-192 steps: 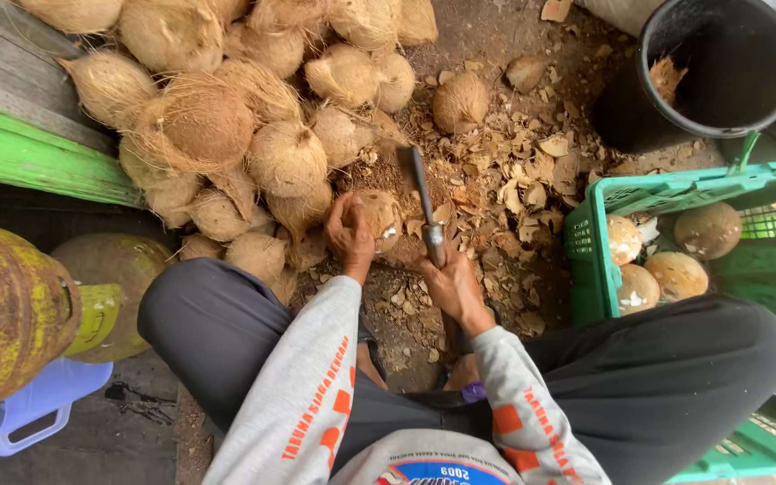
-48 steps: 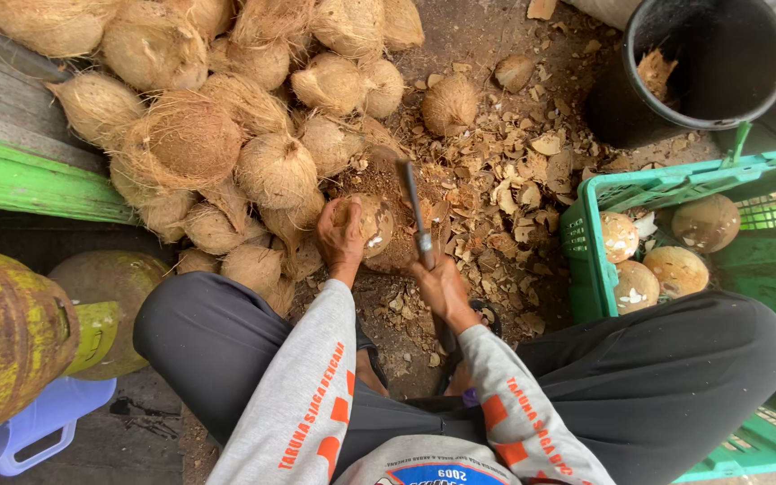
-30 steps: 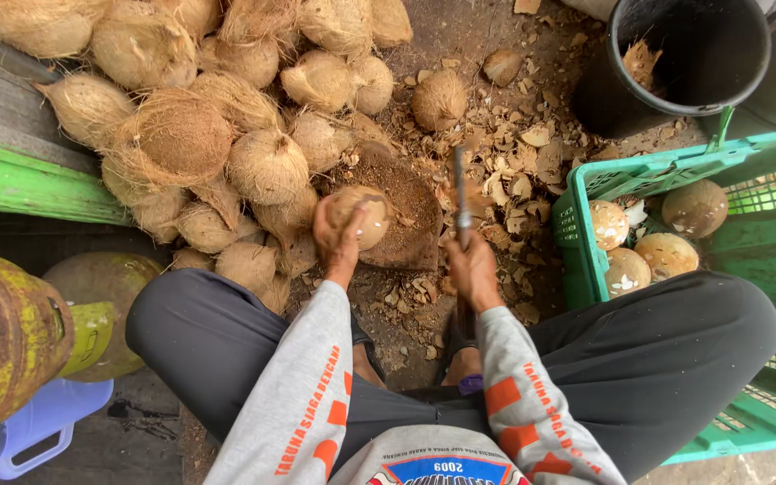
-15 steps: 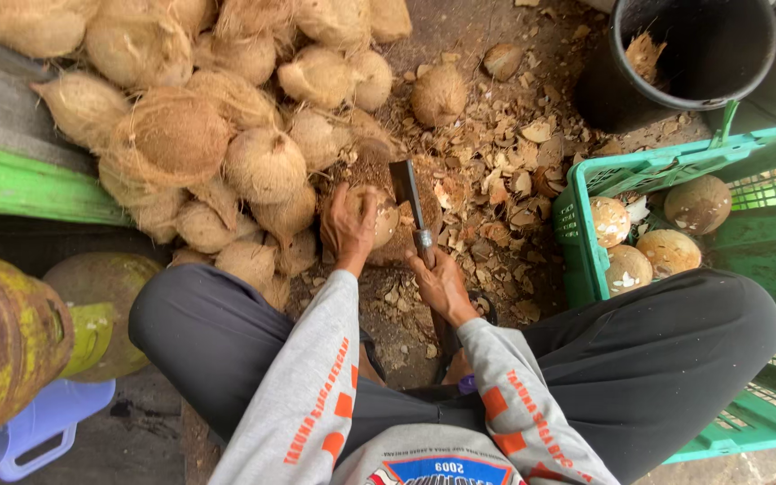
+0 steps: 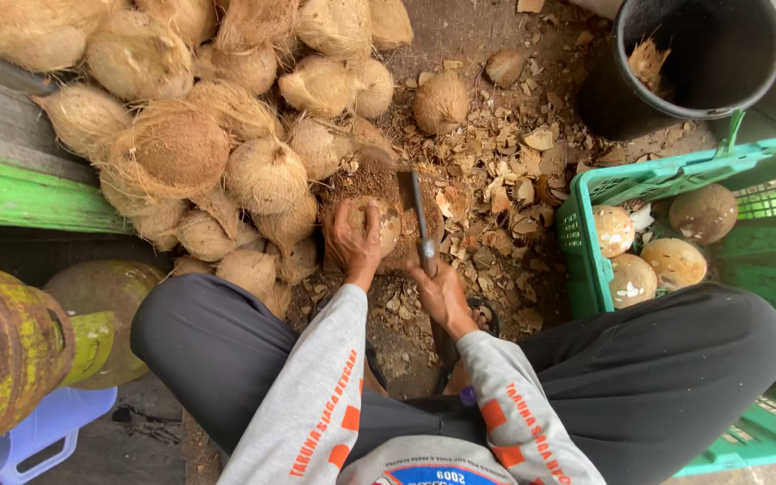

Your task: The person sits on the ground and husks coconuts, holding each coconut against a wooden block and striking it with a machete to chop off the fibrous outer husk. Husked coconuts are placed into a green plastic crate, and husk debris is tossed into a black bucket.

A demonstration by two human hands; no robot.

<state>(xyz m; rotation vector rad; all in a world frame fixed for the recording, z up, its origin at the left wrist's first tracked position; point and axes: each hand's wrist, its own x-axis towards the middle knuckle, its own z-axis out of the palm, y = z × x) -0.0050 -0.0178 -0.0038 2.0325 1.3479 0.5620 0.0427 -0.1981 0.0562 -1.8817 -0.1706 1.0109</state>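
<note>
Brown coconut (image 5: 377, 224) gripped by left hand (image 5: 352, 242), right hand (image 5: 440, 289) closed round cleaver (image 5: 418, 216) handle.

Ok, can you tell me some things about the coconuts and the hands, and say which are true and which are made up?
1. The left hand holds a coconut steady on the ground. True.
2. The right hand holds a spoon. False: its grip is on a chopping knife, blade beside the coconut.
3. The green crate holds peeled coconuts. True.
4. The black bucket is full of whole coconuts. False: only a husk scrap shows inside.
5. The pile of husky coconuts lies on the person's right. False: it lies on the left.
</note>
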